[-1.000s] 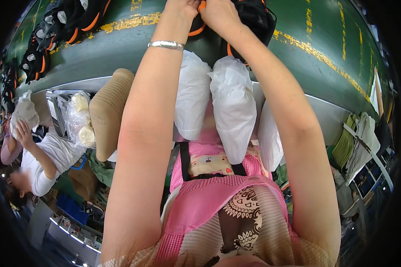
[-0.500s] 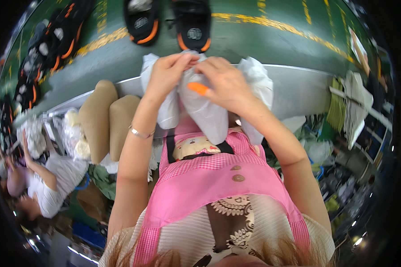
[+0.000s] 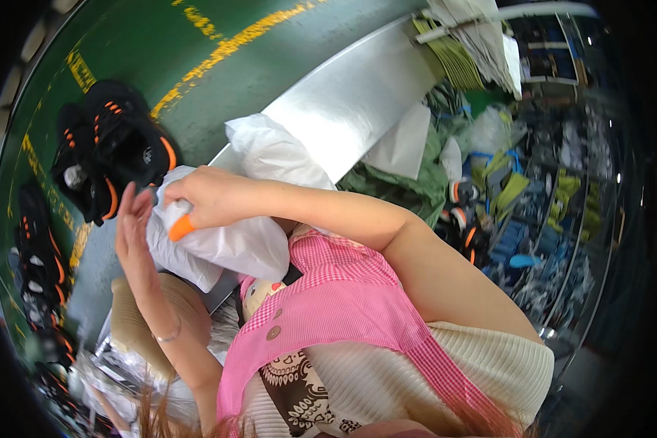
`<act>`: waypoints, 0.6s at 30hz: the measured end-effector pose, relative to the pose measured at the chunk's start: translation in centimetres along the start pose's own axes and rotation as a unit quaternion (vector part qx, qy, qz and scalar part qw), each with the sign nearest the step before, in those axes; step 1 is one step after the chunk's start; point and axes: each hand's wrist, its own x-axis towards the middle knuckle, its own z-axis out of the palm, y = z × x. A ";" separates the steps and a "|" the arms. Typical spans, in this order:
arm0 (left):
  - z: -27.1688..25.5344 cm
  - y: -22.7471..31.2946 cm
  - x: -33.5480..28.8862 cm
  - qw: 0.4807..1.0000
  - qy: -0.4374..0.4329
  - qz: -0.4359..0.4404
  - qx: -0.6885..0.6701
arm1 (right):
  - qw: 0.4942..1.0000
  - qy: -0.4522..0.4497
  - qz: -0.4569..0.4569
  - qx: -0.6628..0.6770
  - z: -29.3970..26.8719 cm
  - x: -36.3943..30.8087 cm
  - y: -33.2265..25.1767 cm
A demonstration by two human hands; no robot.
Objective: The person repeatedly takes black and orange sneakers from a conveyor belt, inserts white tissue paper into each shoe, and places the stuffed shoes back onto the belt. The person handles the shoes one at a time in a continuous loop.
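Observation:
My right hand [image 3: 206,198], with an orange finger cot on one digit, pinches the upper end of a white, crumpled, stuffed bundle [image 3: 250,244]. Its fingertips are partly hidden. What fills the bundle does not show. Beside it my left hand [image 3: 133,223] is raised, its fingers stretched out and slightly blurred, holding nothing that I can see. A second white bundle [image 3: 277,153] lies behind my right forearm on a shiny metal surface [image 3: 350,91]. More white wrapping shows beneath the held bundle.
Black shoes with orange trim [image 3: 117,142] stand beyond my hands, several more along the left. Tan rounded forms [image 3: 142,321] sit beside my left forearm. Green cloth [image 3: 416,186], clear plastic and olive strips [image 3: 456,62] lie to the right, near crowded shelves [image 3: 562,197].
The whole view has turned, bringing the right-hand shelves into sight. My left hand has come away from the white bundle and its fingers have straightened; my right hand stays on the bundle.

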 end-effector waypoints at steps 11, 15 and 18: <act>-1.9 0.7 -1.7 0.984 0.005 -0.139 0.115 | 0.902 0.240 0.048 0.356 2.1 -1.0 -0.2; -1.1 5.6 -3.1 0.983 -0.048 -0.138 0.113 | 0.872 0.296 -0.043 0.388 0.3 -3.7 -2.4; 0.4 7.5 -2.9 0.981 -0.025 -0.096 0.166 | 0.881 0.359 -0.107 0.290 -2.1 -7.5 -2.3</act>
